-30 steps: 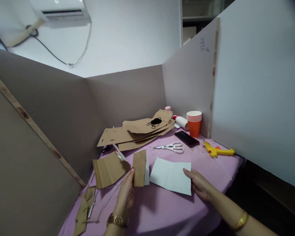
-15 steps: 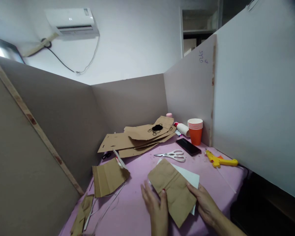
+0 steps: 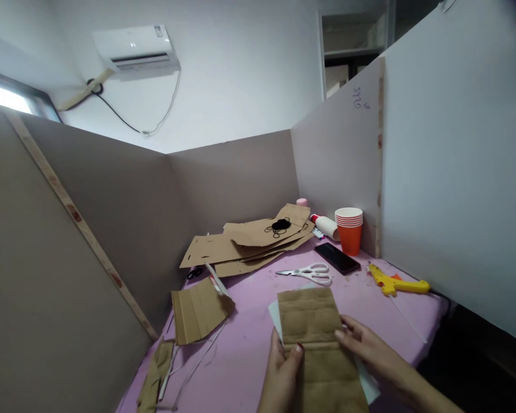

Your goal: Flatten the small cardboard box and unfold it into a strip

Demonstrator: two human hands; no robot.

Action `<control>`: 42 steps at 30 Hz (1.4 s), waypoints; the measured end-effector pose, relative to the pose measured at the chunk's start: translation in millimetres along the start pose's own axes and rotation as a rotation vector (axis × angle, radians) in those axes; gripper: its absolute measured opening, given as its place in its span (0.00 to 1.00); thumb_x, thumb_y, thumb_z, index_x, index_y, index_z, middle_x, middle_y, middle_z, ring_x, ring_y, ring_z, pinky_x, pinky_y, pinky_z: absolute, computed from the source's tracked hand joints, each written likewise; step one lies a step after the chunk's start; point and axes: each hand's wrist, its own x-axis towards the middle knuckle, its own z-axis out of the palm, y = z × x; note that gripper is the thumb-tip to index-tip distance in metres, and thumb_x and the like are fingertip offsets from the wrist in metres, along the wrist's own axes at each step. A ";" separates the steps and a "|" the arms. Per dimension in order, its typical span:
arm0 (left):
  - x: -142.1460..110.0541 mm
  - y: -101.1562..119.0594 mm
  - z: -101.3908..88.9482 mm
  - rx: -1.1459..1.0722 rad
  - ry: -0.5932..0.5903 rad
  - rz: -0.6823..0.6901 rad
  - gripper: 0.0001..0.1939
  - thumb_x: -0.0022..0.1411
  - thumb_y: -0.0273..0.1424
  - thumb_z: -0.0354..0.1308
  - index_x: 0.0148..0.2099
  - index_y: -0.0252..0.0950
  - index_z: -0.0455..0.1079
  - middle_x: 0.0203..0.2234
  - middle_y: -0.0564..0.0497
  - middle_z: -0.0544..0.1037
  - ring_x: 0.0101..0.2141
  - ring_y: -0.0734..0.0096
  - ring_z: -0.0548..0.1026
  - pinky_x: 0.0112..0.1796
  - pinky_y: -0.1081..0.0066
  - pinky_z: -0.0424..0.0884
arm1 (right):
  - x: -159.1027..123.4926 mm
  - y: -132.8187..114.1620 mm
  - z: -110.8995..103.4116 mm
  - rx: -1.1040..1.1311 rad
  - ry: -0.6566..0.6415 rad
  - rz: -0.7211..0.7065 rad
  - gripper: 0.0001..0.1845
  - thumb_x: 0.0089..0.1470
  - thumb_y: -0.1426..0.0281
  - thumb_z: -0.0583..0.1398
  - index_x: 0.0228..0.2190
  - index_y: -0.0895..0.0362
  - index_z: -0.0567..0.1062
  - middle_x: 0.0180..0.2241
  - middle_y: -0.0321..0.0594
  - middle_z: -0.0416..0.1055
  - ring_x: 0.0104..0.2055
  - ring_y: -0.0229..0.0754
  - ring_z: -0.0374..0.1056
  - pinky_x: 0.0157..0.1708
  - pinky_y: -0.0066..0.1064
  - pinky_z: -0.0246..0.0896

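Note:
A creased piece of brown cardboard point(image 3: 313, 321) is held between my two hands, with a sheet of white paper point(image 3: 275, 314) showing from behind its left and lower right edges. My left hand point(image 3: 281, 361) grips the left side, thumb on the front face and fingers behind. On the right edge, my right hand point(image 3: 356, 338) closes with its thumb on the cardboard. Just beyond the cardboard lie white-handled scissors point(image 3: 312, 273), pointing left.
Left on the pink table point(image 3: 241, 355) lie a bent cardboard piece point(image 3: 200, 312) and cardboard scraps point(image 3: 155, 373). Behind are stacked cardboard sheets point(image 3: 215, 249) with black string point(image 3: 281, 224). To the right are a phone point(image 3: 337, 258), orange paper cups point(image 3: 349, 235) and a yellow glue gun point(image 3: 398, 283).
The cardboard and paper have been turned more upright and shifted right, closer to me. My left hand, spread at the edge before, now grips the left side.

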 end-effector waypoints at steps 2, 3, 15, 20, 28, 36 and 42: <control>-0.7 3.7 -1.4 0.181 0.023 0.036 0.37 0.55 0.37 0.60 0.62 0.35 0.49 0.57 0.38 0.67 0.60 0.53 0.60 0.57 0.59 0.57 | 0.9 -6.9 11.1 -0.019 -0.093 -0.121 0.22 0.51 0.60 0.64 0.47 0.54 0.72 0.48 0.46 0.74 0.50 0.51 0.68 0.49 0.43 0.62; -0.4 7.2 -2.1 0.302 0.051 0.080 0.37 0.56 0.37 0.59 0.63 0.34 0.48 0.58 0.37 0.65 0.61 0.54 0.57 0.59 0.60 0.54 | 1.8 -11.3 16.7 -0.047 -0.089 -0.174 0.21 0.52 0.61 0.63 0.47 0.53 0.72 0.48 0.45 0.74 0.50 0.50 0.68 0.50 0.42 0.62; 20.8 -36.3 -3.1 0.411 0.294 0.212 0.39 0.52 0.32 0.53 0.63 0.31 0.41 0.60 0.36 0.58 0.59 0.61 0.60 0.57 0.69 0.55 | 33.2 19.1 32.5 0.092 0.042 -0.167 0.25 0.48 0.58 0.66 0.45 0.55 0.73 0.42 0.46 0.78 0.42 0.50 0.74 0.50 0.46 0.64; 15.9 -36.1 5.0 0.442 0.384 0.283 0.32 0.53 0.35 0.52 0.58 0.33 0.47 0.52 0.35 0.68 0.50 0.59 0.70 0.50 0.67 0.63 | 30.7 6.0 33.1 0.022 0.115 -0.192 0.21 0.40 0.59 0.70 0.36 0.57 0.77 0.35 0.44 0.81 0.36 0.50 0.74 0.39 0.39 0.69; 12.3 -44.2 -3.0 0.520 0.355 0.166 0.30 0.54 0.39 0.50 0.56 0.32 0.50 0.50 0.37 0.70 0.49 0.59 0.69 0.49 0.68 0.62 | 28.5 3.1 28.1 -0.017 0.061 -0.169 0.20 0.36 0.59 0.71 0.31 0.58 0.80 0.32 0.43 0.81 0.36 0.52 0.74 0.39 0.39 0.68; 13.4 1.5 4.6 0.345 0.177 0.127 0.18 0.60 0.46 0.51 0.44 0.37 0.63 0.41 0.42 0.77 0.43 0.57 0.74 0.44 0.64 0.69 | 21.3 -2.0 36.6 0.141 -0.098 -0.046 0.25 0.39 0.56 0.70 0.36 0.61 0.80 0.33 0.49 0.81 0.37 0.56 0.76 0.43 0.49 0.68; 6.3 5.7 9.0 0.220 0.151 0.038 0.19 0.60 0.42 0.54 0.46 0.33 0.66 0.43 0.40 0.78 0.47 0.53 0.74 0.48 0.60 0.68 | 0.9 -8.2 41.7 0.192 -0.060 0.040 0.28 0.47 0.53 0.64 0.45 0.58 0.76 0.42 0.49 0.79 0.46 0.53 0.73 0.51 0.46 0.63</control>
